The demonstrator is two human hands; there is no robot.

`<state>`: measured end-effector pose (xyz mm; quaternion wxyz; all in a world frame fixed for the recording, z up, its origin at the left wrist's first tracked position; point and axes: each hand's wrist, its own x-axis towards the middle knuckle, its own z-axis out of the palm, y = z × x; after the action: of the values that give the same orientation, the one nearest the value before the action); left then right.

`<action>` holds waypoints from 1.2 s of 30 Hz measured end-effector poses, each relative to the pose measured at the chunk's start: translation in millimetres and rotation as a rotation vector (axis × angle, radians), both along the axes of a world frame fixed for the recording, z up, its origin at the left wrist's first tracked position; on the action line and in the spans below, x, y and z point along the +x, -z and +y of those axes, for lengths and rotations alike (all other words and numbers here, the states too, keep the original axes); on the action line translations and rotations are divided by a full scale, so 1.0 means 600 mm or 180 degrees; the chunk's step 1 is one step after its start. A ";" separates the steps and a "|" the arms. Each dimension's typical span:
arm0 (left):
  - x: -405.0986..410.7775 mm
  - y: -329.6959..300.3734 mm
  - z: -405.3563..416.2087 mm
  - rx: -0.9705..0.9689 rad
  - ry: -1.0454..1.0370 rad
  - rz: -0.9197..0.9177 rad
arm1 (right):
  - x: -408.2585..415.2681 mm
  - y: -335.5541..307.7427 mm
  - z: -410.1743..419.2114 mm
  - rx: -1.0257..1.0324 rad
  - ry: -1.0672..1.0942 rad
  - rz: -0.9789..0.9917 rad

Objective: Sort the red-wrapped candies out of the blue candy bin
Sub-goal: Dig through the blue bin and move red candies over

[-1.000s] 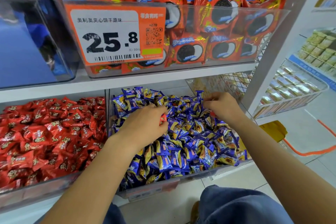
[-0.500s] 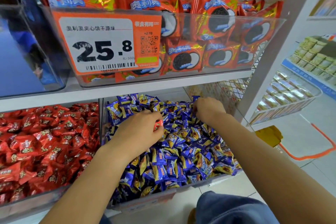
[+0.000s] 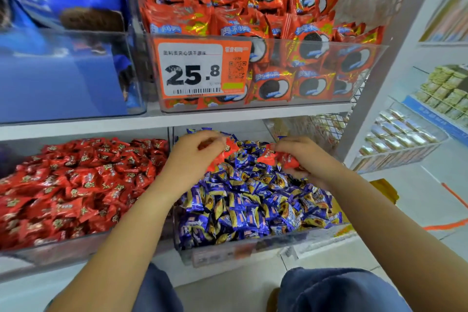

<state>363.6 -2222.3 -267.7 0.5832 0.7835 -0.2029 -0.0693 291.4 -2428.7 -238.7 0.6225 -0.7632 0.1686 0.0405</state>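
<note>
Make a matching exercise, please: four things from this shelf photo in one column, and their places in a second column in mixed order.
Things:
1. price tag
2. blue candy bin
3. red candy bin
4. left hand

Places:
A. lower shelf, left side
B. front of the upper bin
C. lower shelf, under the price tag
D. above the blue candies, holding red candies

Pairs: 1-B, 2-C, 3-A, 4-D

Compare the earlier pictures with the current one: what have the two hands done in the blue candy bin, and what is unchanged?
The right hand, earlier digging among blue candies, now holds red-wrapped candies. The left hand has gathered more red candies in its fingers. Both hands stay over the blue candy bin; the red candy bin beside it looks unchanged.
</note>
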 end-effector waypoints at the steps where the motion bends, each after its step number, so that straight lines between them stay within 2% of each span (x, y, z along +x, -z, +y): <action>1: -0.006 -0.001 0.015 -0.0243 -0.0053 0.0245 | -0.007 -0.008 0.020 0.0106 -0.0067 0.0032; 4: -0.019 0.001 0.076 -0.0708 -0.0337 0.0741 | -0.011 -0.024 0.082 0.0337 -0.0382 0.0065; 6: -0.015 0.005 0.124 -0.0713 -0.0703 0.0642 | 0.001 -0.023 0.123 0.0384 -0.0622 0.0055; 9: 0.005 0.018 0.199 -0.0658 -0.1364 0.0326 | 0.039 -0.016 0.191 0.0053 -0.0898 0.0067; 12: 0.019 0.044 0.258 -0.0177 -0.1843 0.0238 | 0.085 -0.010 0.264 -0.0551 -0.0998 0.0126; 14: 0.025 0.057 0.282 0.0308 -0.2022 0.0202 | 0.117 -0.005 0.311 -0.0751 -0.1132 0.0142; 15: 0.026 0.058 0.292 0.0315 -0.2122 0.0324 | 0.131 -0.002 0.331 -0.0783 -0.1212 0.0151; 17: 0.030 0.054 0.305 0.0089 -0.2257 0.0687 | 0.154 0.006 0.361 -0.0726 -0.1375 0.0225; 20: 0.042 0.063 0.321 -0.0664 -0.2090 0.1132 | 0.167 0.012 0.378 -0.0735 -0.1439 0.0210; 22: 0.044 0.066 0.333 -0.0970 -0.2020 0.1097 | 0.159 0.013 0.370 -0.1011 -0.1406 -0.0100; 24: 0.043 0.068 0.341 -0.0963 -0.2168 0.0862 | 0.139 0.013 0.351 -0.1408 -0.1500 -0.0450; 28: 0.033 0.067 0.348 -0.0184 -0.2407 -0.0032 | 0.087 0.025 0.292 -0.2295 -0.1561 -0.0920; 30: 0.036 0.079 0.341 0.0854 -0.2012 -0.0303 | 0.064 0.039 0.264 -0.2638 -0.1413 -0.1076; 32: 0.038 0.091 0.319 0.2099 -0.1524 -0.0166 | 0.046 0.055 0.248 -0.2808 -0.1354 -0.1103; 34: 0.035 0.098 0.285 0.2668 -0.1066 0.0070 | 0.033 0.069 0.246 -0.2853 -0.1389 -0.0987; 36: 0.033 0.103 0.252 0.3032 -0.0669 0.0008 | 0.026 0.079 0.250 -0.2711 -0.1382 -0.0913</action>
<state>383.2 -2071.4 -329.5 0.1639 0.9794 -0.0678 -0.0961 306.8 -2278.5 -286.0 0.2497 -0.9650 -0.0799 -0.0087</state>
